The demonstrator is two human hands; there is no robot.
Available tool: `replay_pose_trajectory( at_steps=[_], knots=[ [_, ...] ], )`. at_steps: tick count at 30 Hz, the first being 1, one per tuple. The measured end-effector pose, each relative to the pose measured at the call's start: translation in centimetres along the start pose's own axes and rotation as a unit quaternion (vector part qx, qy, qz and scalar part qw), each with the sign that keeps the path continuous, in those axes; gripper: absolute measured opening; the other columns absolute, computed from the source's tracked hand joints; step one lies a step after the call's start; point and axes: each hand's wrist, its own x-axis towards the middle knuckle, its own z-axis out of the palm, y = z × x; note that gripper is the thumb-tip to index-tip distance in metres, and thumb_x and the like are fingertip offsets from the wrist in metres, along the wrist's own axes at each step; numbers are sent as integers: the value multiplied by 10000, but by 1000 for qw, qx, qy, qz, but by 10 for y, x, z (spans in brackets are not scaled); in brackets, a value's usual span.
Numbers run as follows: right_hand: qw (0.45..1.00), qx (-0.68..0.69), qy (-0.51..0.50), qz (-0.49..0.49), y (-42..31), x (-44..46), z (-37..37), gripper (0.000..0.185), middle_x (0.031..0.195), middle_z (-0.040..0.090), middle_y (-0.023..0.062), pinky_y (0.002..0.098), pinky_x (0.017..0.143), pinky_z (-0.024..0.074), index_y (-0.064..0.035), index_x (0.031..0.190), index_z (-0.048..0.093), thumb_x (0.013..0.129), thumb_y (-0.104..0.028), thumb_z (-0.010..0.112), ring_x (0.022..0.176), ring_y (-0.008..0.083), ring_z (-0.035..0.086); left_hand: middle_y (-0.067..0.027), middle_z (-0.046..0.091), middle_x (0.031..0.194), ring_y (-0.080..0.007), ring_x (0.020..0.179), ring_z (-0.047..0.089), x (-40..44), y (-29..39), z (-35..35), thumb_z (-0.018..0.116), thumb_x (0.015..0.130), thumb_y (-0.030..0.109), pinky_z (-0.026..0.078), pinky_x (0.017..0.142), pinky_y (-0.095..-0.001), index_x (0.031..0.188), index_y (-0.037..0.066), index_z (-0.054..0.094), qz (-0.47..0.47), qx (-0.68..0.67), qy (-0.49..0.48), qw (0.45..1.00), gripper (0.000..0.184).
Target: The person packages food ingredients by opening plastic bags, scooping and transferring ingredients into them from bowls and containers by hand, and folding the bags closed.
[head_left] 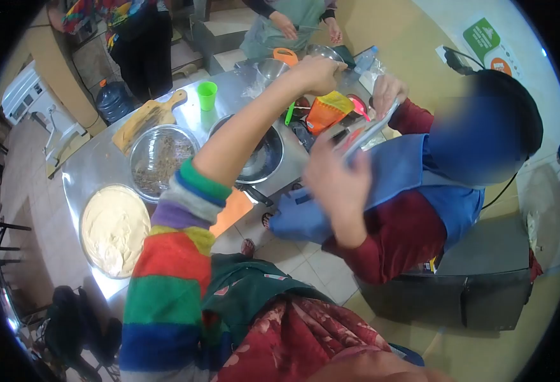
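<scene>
My left hand (320, 74), at the end of a striped sleeve, reaches over the far side of the steel table (108, 156). Its fingers are curled closed, and whatever they hold, if anything, is hidden. Just behind it is a metal bowl (323, 53); another metal bowl (271, 69) with an orange handle-like piece (285, 56) stands to its left. Below the hand lies an orange and yellow packet (326, 113). Under my forearm sits a dark pan (269, 155), partly covered. My right hand is out of view.
A person in a blue apron (382, 197) stands close on the right, holding a flat white object (372, 130). Another person (283, 32) works opposite. Leftward are a green cup (207, 95), cutting board (143, 124), clear bowl of brown crumbly food (159, 165) and dish of pale mash (116, 229).
</scene>
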Motion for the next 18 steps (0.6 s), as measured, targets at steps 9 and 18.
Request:
replay_pose_trajectory(
  at_steps=[9, 18],
  knots=[
    [439, -847, 100, 282, 173, -248, -486, 319, 965, 633, 133, 355, 747, 514, -22, 1082, 596, 847, -236, 569, 851, 252, 621, -133, 556, 1141, -184, 1038, 534, -139, 28, 21, 437, 934, 138, 410, 878, -301, 1266, 39, 462, -3, -278, -9, 961, 348],
    [826, -392, 365, 176, 119, -174, -461, 318, 841, 615, 93, 287, 564, 478, -32, 1079, 590, 877, -273, 537, 653, 183, 583, -90, 527, 1219, -172, 1087, 521, -268, 36, 40, 410, 960, 189, 395, 933, -301, 1279, 10, 444, -207, -423, -136, 872, 367]
  ],
)
